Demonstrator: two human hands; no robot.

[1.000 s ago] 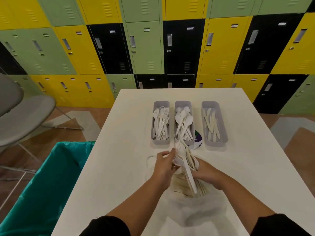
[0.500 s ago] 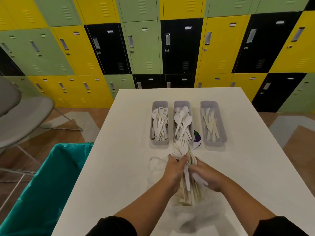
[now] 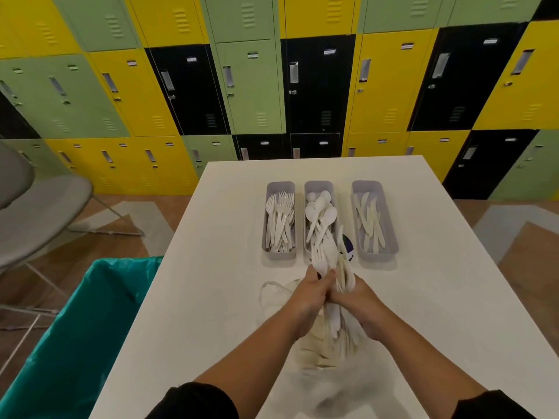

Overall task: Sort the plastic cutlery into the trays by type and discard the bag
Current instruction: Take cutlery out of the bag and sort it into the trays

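Head view shows my left hand [image 3: 311, 290] and right hand [image 3: 358, 300] each gripping the bundle of plastic cutlery [image 3: 331, 267] above the clear bag [image 3: 329, 385] near the bench's [image 3: 438, 297] front edge, with three trays [image 3: 375, 257] toward its far edge.

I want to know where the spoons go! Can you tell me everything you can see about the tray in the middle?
The middle tray is a long, narrow, pale grey bin that looks like plastic, with rounded corners and upright walls. It lies flat on the white table, its long side pointing away from the person, between the fork tray and the knife tray, touching neither. White plastic spoons lie piled inside, bowls mostly toward the far end. The held bundle of cutlery hides its near end.
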